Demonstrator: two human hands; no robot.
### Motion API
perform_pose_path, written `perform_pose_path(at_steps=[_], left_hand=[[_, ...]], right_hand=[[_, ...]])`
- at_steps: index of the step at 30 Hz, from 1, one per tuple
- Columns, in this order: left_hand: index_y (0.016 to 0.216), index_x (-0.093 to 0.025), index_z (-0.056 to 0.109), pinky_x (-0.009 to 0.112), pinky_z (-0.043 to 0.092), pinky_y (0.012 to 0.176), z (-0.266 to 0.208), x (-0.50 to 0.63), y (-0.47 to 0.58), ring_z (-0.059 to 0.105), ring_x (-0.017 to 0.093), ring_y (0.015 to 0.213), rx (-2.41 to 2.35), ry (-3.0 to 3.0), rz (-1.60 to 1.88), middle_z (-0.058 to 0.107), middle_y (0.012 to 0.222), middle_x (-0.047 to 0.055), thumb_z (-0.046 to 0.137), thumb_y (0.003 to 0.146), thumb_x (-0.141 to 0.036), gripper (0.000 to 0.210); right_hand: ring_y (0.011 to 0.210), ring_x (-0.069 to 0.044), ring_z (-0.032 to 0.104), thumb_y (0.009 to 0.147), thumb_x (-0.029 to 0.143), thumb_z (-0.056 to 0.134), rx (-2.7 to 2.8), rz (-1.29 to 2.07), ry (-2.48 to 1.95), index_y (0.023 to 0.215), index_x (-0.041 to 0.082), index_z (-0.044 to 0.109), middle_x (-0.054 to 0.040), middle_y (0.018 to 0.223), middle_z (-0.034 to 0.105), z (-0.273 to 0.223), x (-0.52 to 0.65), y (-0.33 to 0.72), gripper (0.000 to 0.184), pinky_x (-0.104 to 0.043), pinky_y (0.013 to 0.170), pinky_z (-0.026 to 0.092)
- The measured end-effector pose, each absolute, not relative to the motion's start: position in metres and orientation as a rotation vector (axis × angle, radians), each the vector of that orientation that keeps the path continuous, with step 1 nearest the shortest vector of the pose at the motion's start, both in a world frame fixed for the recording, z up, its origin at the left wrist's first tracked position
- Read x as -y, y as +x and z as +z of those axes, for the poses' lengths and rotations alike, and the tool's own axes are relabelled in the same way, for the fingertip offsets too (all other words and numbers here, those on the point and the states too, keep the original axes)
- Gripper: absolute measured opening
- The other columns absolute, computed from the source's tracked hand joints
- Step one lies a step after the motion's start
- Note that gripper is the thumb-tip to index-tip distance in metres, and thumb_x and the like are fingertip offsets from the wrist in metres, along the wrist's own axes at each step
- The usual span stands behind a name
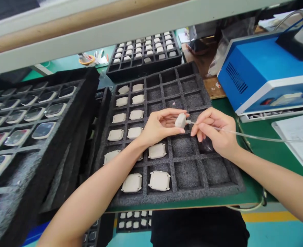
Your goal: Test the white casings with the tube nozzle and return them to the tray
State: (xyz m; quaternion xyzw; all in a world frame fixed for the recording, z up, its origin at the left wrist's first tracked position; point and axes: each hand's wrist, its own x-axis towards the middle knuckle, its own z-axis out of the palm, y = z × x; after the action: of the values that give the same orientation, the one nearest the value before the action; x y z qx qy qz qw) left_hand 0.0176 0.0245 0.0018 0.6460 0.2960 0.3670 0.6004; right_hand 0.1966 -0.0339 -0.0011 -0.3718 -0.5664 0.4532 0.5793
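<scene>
Between the thumb and fingers of my left hand [159, 124] is a small off-white watch case [180, 120], held on edge over the middle of a grey foam tray [190, 192]. My right hand [219, 132] pinches the end of a clear thin tube [259, 138], whose pale tip points at the case's side. I cannot tell whether the tip touches it. Similar cases, one of them a watch case [159, 180] at the near edge, lie in the tray's left compartments. Several compartments to the right hold nothing.
On the left, a stacked foam tray [71, 161] holds watches with dark screens. Another case-filled tray [143, 63] stands at the back. A blue machine box [264, 68] sits at right, beside white paper [299, 133]. A shelf beam [110, 32] crosses above.
</scene>
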Motion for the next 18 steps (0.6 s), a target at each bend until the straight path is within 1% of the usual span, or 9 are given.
perform_pose_path(at_steps=[6,11,18], left_hand=[[0.106,-0.017,0.067,0.033,0.052,0.088,0.001,-0.0238,0.0176,0.067,0.021,0.096,-0.662,1.525,0.849,0.071,0.107,0.006,0.08,0.06,-0.016,0.048],[0.105,-0.017,0.068,0.029,0.053,0.086,-0.0007,-0.025,0.0173,0.068,0.02,0.095,-0.621,1.528,0.864,0.071,0.108,0.007,0.083,0.056,-0.017,0.052],[0.106,-0.017,0.068,0.03,0.054,0.085,0.0011,-0.0236,0.0174,0.068,0.02,0.094,-0.669,1.563,0.85,0.07,0.109,0.008,0.083,0.057,-0.023,0.051]], right_hand=[[0.042,-0.008,0.051,0.082,0.017,0.055,1.342,1.029,-0.872,0.076,0.018,0.054,0.0013,0.06,0.066,-0.0017,0.0337,0.197,0.006,-0.022,0.044,0.042],[0.041,-0.009,0.052,0.081,0.018,0.058,1.347,1.032,-0.844,0.077,0.017,0.054,-0.0001,0.06,0.066,-0.0027,0.033,0.1977,0.006,-0.022,0.042,0.042],[0.039,-0.009,0.053,0.081,0.017,0.058,1.357,1.027,-0.811,0.076,0.016,0.055,-0.0009,0.061,0.066,-0.0048,0.0315,0.1987,0.006,-0.022,0.04,0.041]])
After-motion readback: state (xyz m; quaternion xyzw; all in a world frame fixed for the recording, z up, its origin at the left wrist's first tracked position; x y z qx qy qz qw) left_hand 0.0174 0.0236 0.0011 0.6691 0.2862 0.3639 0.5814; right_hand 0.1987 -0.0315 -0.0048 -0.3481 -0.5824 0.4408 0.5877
